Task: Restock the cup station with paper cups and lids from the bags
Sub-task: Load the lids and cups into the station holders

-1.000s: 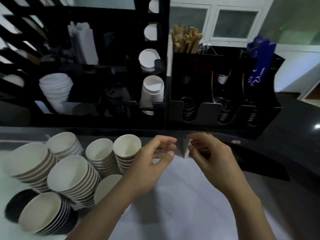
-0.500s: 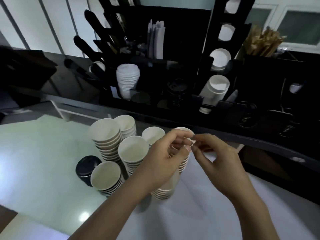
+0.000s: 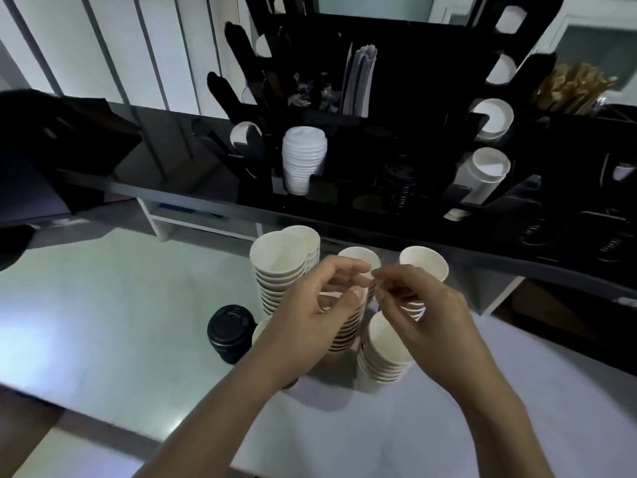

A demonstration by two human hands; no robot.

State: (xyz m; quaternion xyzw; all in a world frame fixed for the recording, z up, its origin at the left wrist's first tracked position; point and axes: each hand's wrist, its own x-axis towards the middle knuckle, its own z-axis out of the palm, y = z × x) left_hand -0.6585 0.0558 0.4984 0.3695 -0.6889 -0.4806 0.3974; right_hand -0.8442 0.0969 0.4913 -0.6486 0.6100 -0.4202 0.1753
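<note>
Several stacks of white paper cups [image 3: 279,262] stand close together on the pale table [image 3: 103,305], one of them [image 3: 386,353] nearest me. My left hand [image 3: 310,315] hovers over the middle stacks, fingers loosely curled, thumb and fingers apart, nothing visible in it. My right hand [image 3: 424,315] is beside it with its fingertips drawn together, almost meeting the left fingertips; anything pinched there is too small to see. The black cup station [image 3: 344,208] stands behind, holding a stack of white lids [image 3: 303,160] and white cups [image 3: 482,174] lying in a slot.
A stack of black lids [image 3: 231,332] sits on the table left of the cups. The station also holds brown stir sticks [image 3: 572,88] at the right and paper sleeves [image 3: 358,81] at the top. A dark counter ledge [image 3: 517,257] runs between table and station.
The view has swung left and pulled back, so the cup stacks now lie under my hands. My hands stay close together, fingertips near each other; the small pale corner between them is gone from sight.
</note>
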